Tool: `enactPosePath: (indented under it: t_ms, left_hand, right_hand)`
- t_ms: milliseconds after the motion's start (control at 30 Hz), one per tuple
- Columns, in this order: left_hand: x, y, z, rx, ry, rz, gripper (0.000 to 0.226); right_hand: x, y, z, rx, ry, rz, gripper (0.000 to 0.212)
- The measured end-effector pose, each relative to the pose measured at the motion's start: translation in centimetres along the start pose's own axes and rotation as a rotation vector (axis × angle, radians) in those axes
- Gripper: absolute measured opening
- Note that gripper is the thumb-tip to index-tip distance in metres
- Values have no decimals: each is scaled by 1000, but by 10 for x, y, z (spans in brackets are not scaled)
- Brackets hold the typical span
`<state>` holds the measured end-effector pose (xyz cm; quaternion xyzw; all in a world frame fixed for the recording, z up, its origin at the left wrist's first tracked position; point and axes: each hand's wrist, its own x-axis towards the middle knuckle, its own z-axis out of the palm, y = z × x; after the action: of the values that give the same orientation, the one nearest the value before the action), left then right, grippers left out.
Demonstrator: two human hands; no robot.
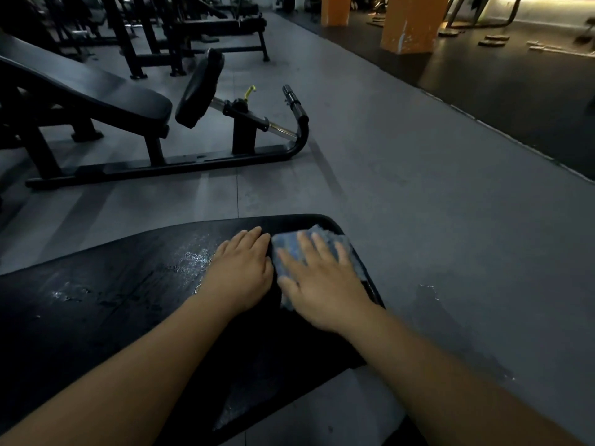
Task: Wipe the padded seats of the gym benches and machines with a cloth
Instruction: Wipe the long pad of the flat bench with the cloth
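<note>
A black padded bench seat fills the lower left and middle of the head view, its surface worn and flecked with wet or scuffed patches. A blue-grey cloth lies flat near the seat's far right end. My right hand presses on the cloth with straight, spread fingers. My left hand rests flat on the bare pad just left of the cloth, fingers together and straight.
A black incline bench with a round pad and a floor frame stands at the upper left. More dark machines line the back left. Grey floor runs to the right, orange pillars stand beyond it.
</note>
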<state>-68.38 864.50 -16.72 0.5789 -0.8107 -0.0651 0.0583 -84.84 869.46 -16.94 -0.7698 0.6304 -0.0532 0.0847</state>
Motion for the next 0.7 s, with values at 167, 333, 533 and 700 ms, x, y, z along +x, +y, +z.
enactPosePath:
  t_ms: [167,333,533,700]
  left_hand:
    - [-3,-4,-1,6,-4,6,54]
    - [-10,-16,-4,14,18,-27,54]
    - [-19,-40,-5,-31,46,-63,54]
    - [-29,-39,5,-29,110,-105,54]
  right_hand:
    - [-3,38,-1,-14,30,-21,65]
    - [77,5,-7,-22,-56,56,58]
    - [-12,-3,6,37,13,-259,69]
    - [70,6,-2,-53,-44,-11,62]
